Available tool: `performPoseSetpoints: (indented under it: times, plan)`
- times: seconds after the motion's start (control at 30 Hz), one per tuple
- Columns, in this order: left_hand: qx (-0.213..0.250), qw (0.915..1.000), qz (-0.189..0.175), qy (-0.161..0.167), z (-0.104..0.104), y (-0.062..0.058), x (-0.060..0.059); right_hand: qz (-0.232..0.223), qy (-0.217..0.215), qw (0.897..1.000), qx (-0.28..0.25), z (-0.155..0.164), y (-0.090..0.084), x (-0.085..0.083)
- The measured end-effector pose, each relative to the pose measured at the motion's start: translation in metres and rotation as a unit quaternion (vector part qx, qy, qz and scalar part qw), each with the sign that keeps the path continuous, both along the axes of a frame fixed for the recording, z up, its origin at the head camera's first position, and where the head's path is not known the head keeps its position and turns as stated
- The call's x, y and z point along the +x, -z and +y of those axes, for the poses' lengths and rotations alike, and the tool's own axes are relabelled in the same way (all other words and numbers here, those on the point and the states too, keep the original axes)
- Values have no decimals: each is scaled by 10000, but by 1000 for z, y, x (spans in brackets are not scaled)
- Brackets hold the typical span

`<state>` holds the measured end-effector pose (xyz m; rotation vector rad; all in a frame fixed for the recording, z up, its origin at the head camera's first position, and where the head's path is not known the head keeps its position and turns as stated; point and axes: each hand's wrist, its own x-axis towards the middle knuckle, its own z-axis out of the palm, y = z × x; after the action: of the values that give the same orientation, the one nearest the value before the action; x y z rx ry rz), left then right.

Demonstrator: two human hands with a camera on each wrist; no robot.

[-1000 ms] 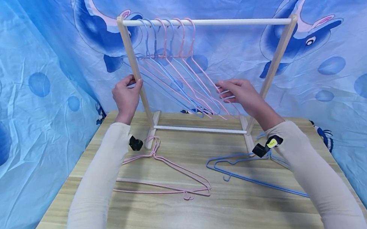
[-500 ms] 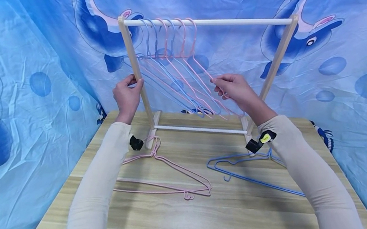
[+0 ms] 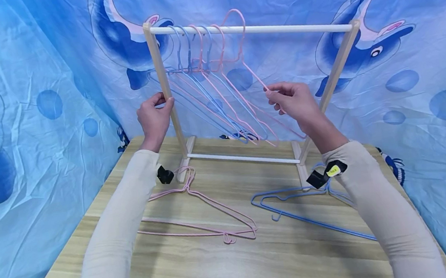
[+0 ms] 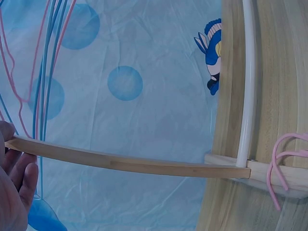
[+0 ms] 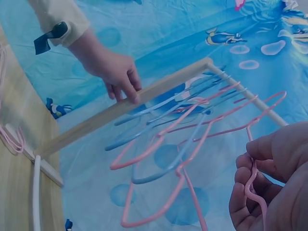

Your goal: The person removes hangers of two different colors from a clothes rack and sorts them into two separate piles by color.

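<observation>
My left hand (image 3: pixel 155 119) grips the left wooden post (image 3: pixel 158 64) of a small clothes rack; in the left wrist view, fingers wrap the post (image 4: pixel 125 162). My right hand (image 3: pixel 293 101) pinches a pink clothes hanger (image 3: pixel 255 76) by its sloping shoulder. This hanger's hook rises above the white top bar (image 3: pixel 297 28), while its lower end tilts toward the right post. In the right wrist view, the pink wire (image 5: pixel 251 185) runs between thumb and curled fingers of the right hand (image 5: pixel 284 173). Several blue and pink hangers (image 3: pixel 222 47) hang close together on the bar's left part.
Pink hangers (image 3: pixel 220 207) lie on the wooden table (image 3: pixel 222 276) at the left front. Blue hangers (image 3: pixel 319 223) lie at the right, partly under my right forearm. A white lower bar (image 3: pixel 241 157) joins the rack's feet. Blue dolphin-printed cloth (image 3: pixel 412 135) surrounds the table.
My right hand took hold of the rightmost hanging pink hanger, then moved it up and to the right, its hook rising above the bar. My left hand stays on the post.
</observation>
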<state>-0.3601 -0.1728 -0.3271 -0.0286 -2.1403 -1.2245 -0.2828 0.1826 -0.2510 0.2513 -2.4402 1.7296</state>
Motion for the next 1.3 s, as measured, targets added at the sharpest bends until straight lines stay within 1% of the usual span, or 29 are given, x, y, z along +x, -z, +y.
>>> performPoseSetpoints:
  times: [0.2,0.43,0.57,0.67,0.87,1.07,1.3]
  plan:
    - [-27,10000,39,-20,1,0,1,160,138,9998,2,13,-5,13]
    - [0,10000,-14,-3,0,0,1,250,266,9990,274,29,-3,32]
    - [-13,10000,-32,-45,0,0,0,303,249,9991,144,38,1,43]
    - [-18,10000,-16,-70,0,0,0,395,260,9988,135,44,7,49]
    - [-8,10000,-43,-56,0,-1,1,504,523,9962,491,55,23,62]
    - [8,10000,-45,-49,0,-2,3,620,616,9941,646,64,39,67]
    - [-2,10000,-66,-52,1,-1,2,418,661,9946,687,73,58,72]
